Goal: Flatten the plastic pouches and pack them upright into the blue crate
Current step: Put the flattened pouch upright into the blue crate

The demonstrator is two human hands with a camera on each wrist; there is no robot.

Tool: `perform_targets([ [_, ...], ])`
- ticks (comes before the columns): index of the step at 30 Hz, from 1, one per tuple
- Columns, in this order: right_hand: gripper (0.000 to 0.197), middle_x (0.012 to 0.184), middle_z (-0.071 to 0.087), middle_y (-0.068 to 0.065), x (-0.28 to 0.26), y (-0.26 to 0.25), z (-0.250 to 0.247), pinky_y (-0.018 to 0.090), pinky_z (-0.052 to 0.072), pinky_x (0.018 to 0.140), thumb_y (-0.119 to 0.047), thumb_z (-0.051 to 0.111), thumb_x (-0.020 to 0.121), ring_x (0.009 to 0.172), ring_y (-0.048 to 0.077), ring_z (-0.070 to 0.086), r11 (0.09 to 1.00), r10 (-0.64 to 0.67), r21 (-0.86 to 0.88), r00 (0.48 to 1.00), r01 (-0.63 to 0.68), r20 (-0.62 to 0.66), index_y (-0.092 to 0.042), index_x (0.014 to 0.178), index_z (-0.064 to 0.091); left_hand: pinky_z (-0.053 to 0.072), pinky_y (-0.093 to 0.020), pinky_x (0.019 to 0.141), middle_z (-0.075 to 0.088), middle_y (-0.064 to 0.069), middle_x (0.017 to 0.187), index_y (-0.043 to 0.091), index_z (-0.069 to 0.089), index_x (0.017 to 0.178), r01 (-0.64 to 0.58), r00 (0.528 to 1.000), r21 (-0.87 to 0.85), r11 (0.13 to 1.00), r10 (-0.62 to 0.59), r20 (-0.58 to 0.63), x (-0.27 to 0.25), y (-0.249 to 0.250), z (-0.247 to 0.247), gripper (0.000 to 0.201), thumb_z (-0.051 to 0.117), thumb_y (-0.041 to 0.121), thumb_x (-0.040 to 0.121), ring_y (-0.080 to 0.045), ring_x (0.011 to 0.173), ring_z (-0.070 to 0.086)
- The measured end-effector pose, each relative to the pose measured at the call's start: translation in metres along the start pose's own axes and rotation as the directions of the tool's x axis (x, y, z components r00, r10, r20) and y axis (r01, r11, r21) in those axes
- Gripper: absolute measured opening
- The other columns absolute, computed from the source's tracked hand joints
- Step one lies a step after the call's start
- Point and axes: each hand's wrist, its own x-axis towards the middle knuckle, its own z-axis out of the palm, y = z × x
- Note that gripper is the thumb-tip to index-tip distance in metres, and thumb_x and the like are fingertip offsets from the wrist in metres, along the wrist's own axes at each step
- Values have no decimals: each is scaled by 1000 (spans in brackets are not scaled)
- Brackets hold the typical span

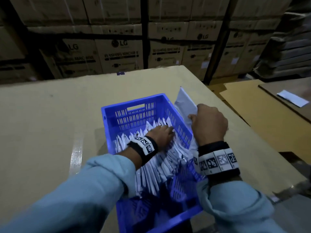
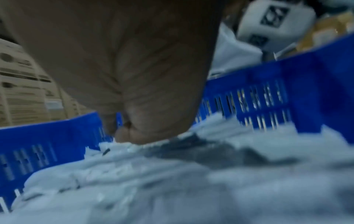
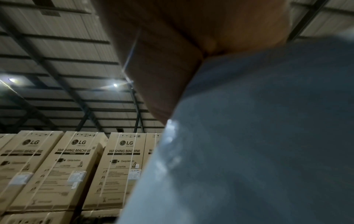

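Left hand flat on packed pouches, right hand gripping pouch

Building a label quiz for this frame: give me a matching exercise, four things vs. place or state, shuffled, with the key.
Things:
1. left hand
2. right hand
3. blue crate
4. loose white slip

Places or states:
A. stands on the cardboard-covered table, partly filled
B. grips a pouch held above the crate's right wall
C. lies on a cardboard sheet far to the right
D. presses on the row of packed pouches inside the crate

Pairs: 1-D, 2-B, 3-A, 4-C
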Motion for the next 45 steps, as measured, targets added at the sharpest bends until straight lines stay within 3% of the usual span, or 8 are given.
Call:
perform_targets([
  [7, 10, 92, 69, 8, -1, -20, 43, 32, 33, 61, -26, 61, 99, 86, 33, 69, 998, -69, 8, 995, 68, 75, -16, 99, 58, 34, -58, 117, 56, -24, 137, 12, 39, 146, -151, 987, 59, 987, 154, -51, 21, -11, 39, 71, 66, 36, 85, -44, 132, 51],
  [11, 9, 88, 67, 9, -9, -20, 74, 33, 35, 59, -12, 61, 93, 79, 35, 70, 996, -89, -7, 978, 92, 188, -13, 99, 55, 14, -58, 124, 59, -17, 124, 28, 61, 133, -145, 987, 44, 988, 148, -62, 26, -12, 37, 37, 55, 33, 97, -38, 122, 56],
  [16, 39, 51, 55, 8, -18, -14, 101, 27, 22, 44, -5, 87, 65, 39, 32, 55, 986, -142, -57, 970, 156, 197, -13, 73, 50, 34, -44, 110, 55, -11, 131, 32, 61, 132, -31, 996, -85, 996, 24, -91, 29, -10, 49, 53, 21, 37, 97, -34, 118, 53],
  [19, 38, 49, 55, 12, -20, -18, 110, 28, 33, 37, 7, 82, 58, 38, 34, 57, 973, -189, -92, 959, 212, 212, -10, 72, 51, 27, -47, 119, 47, -12, 146, 39, 58, 138, -26, 995, -80, 996, 18, -101, 23, -11, 56, 43, 36, 37, 101, -34, 128, 49],
  [27, 18, 111, 67, 8, -1, -39, 118, 37, 55, 78, -5, 47, 99, 105, 30, 69, 961, -105, -187, 892, 205, 441, -11, 109, 60, -1, -57, 124, 44, -14, 153, 35, 46, 148, 95, 995, -104, 990, -98, -19, 9, -2, 53, 42, 40, 34, 106, -31, 146, 33],
  [36, 26, 120, 67, 9, 4, -47, 134, 39, 56, 85, -7, 46, 102, 112, 29, 67, 950, -70, -219, 836, 223, 545, -12, 118, 66, -6, -60, 123, 37, -15, 159, 25, 41, 153, 129, 992, -160, 979, -129, 12, 0, -3, 42, 50, 45, 31, 103, -30, 153, 22],
  [42, 63, 119, 65, 14, -20, -23, 130, 41, 51, 75, -9, 48, 98, 104, 33, 67, 912, -171, -223, 813, 345, 556, -5, 153, 17, -3, -58, 123, 44, -14, 153, 21, 36, 149, 124, 992, -190, 974, -120, 30, -4, -10, 39, 63, 60, 28, 92, -26, 153, 23],
  [45, 61, 115, 65, 15, -16, -21, 131, 41, 47, 70, -7, 50, 97, 102, 34, 66, 914, -175, -207, 799, 349, 575, -9, 151, 21, -2, -59, 123, 45, -18, 151, 20, 21, 157, 87, 995, -151, 985, -79, 56, -4, -10, 38, 73, 57, 26, 94, -32, 151, 26],
])
